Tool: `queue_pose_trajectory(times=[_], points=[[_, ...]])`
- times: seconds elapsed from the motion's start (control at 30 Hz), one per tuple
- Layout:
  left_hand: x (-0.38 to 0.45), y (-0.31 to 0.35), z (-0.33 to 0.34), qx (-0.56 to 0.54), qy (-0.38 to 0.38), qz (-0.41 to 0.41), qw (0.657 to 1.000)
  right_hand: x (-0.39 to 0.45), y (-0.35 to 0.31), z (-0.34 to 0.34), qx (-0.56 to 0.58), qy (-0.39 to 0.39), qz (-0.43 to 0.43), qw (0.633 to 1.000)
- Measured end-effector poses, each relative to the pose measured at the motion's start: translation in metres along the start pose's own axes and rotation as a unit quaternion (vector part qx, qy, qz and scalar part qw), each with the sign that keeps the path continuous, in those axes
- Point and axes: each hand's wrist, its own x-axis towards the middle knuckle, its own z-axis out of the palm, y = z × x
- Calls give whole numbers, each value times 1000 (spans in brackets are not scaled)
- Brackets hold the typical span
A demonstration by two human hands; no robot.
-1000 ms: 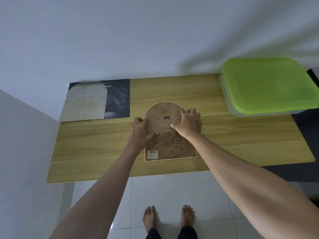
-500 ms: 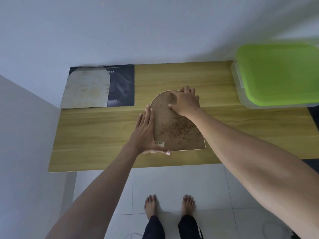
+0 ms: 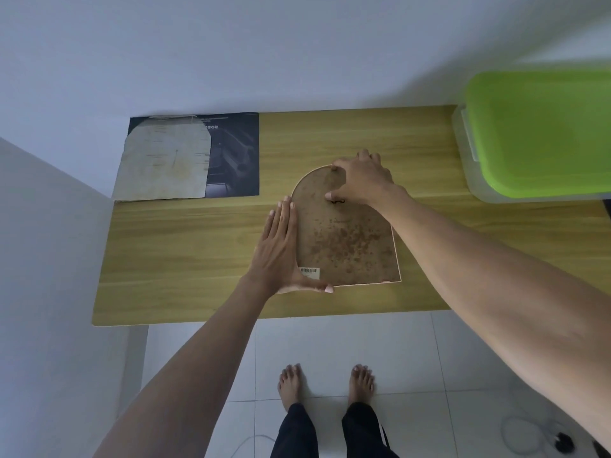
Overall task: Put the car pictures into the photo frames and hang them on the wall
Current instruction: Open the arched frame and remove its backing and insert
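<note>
- The wooden tabletop [image 3: 185,252] carries everything under your hands.
- A green-lidded bin [image 3: 539,133] sits well to the right of your right hand [image 3: 362,181].
- A dark car picture [image 3: 231,153] lies beyond your left hand [image 3: 281,252], a pale arched sheet [image 3: 165,166] overlapping it.
- The arched photo frame [image 3: 344,246] lies back-up between your hands.
- Your left hand is flat, fingers straight against the frame's left edge, thumb along its bottom.
- Your right hand's grip is curled over the frame's arched top.

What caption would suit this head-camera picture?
Left hand flat against the face-down arched frame on the table; right hand on its top.
</note>
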Motion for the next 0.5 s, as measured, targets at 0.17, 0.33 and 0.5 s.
queue_pose_trajectory(times=[0.17,0.33,0.5], points=[[1,1,-1,4,-7,-13,1000,10,-5,-2,36,-3,16,999],[2,2,-2,13,-12,-20,1000,16,-11,-3,55,-2,31,998],[1,1,-2,15,-5,-17,1000,20,-11,-4,77,7,32,997]])
